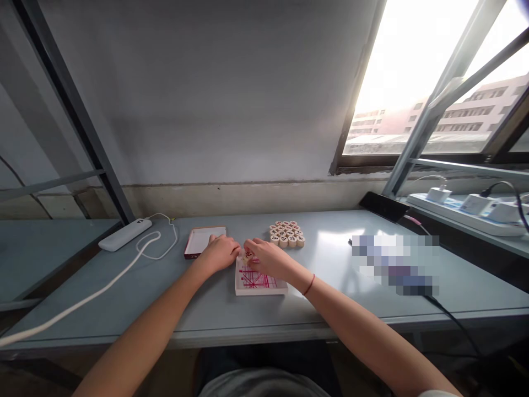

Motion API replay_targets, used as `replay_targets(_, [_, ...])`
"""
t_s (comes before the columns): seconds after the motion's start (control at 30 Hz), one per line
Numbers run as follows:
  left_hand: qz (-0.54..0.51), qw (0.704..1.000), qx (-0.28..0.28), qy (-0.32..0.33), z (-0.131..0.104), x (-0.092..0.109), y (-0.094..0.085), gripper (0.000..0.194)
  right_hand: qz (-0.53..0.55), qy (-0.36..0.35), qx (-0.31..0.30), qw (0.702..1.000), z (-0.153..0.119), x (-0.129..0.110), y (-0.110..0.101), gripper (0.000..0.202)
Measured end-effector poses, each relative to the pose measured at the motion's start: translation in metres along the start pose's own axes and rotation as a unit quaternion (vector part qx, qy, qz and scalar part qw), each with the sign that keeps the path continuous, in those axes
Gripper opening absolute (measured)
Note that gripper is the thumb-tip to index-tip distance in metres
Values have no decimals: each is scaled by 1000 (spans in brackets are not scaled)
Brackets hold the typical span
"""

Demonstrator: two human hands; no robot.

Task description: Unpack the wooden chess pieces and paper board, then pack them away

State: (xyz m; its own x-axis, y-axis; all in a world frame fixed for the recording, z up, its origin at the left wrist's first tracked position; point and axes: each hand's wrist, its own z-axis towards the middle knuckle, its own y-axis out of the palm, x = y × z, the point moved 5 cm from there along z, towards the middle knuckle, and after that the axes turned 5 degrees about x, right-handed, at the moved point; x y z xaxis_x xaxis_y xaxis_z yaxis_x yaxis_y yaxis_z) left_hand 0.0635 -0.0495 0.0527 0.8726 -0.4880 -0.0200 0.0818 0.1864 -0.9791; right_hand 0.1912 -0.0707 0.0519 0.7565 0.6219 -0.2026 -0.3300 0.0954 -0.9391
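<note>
A shallow white box [261, 293] with red lines printed inside lies in front of me. Over its far part is my right hand [264, 256], closed with fingertips around a Chinese chess piece [248, 255]; the fingers hide part of the box's inside. My left hand [221, 252] is palm down between the box's far left corner and a red-edged lid [190, 255] turned white inside up. Its fingers bend down near the corner, and their grip is hidden behind the hand. Beyond the box, several round wooden Chinese chess pieces [287, 234] stand in rows.
At the left sits a white power bank [125, 234] with a white cable [95, 296] crossing the desk [206, 320]. A blurred-out object [397, 266] lies right. Further back are a dark phone-like slab [383, 207] and a power strip [463, 212] with plugs.
</note>
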Motion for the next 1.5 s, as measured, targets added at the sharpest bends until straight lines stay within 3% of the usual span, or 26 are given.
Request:
replay_targets(0.27, [-23, 999, -23, -22, 3, -4, 3, 36, -28, 25, 9, 999, 5, -4, 11, 10])
replay_targets(0.4, [-26, 999, -9, -44, 1, -3, -1, 39, 12, 6, 28, 1000, 7, 2, 3, 11])
replay_targets(0.5, [-48, 997, 28, -57, -1, 0, -7, 38, 41, 53, 66, 996, 15, 32, -18, 14])
replay_targets(0.6, [-66, 996, 32, -58, 0, 6, -8, 46, -3, 198, 110, 974, 28, 83, -40, 19])
replay_targets(0.7, [-62, 995, 16, -70, 2, 8, -2, 52, -42, 272, 60, 959, 47, 122, -40, 27])
replay_targets(0.8, [-62, 994, 9, -86, 3, 8, 4, 51, -58, 308, -19, 949, 62, 142, -26, 29])
replay_targets(0.97, [-46, 995, 19, -85, 3, 8, 10, 36, -59, 326, -68, 941, 69, 150, -10, 25])
replay_targets(1.2, [-41, 996, 8, -80, 3, 8, 15, 27, -55, 332, -104, 936, 74, 156, -9, 29])
replay_targets(1.5, [-29, 996, 2, -83, 3, 8, 17, 27, -13, 306, -81, 949, 79, 151, -20, 37])
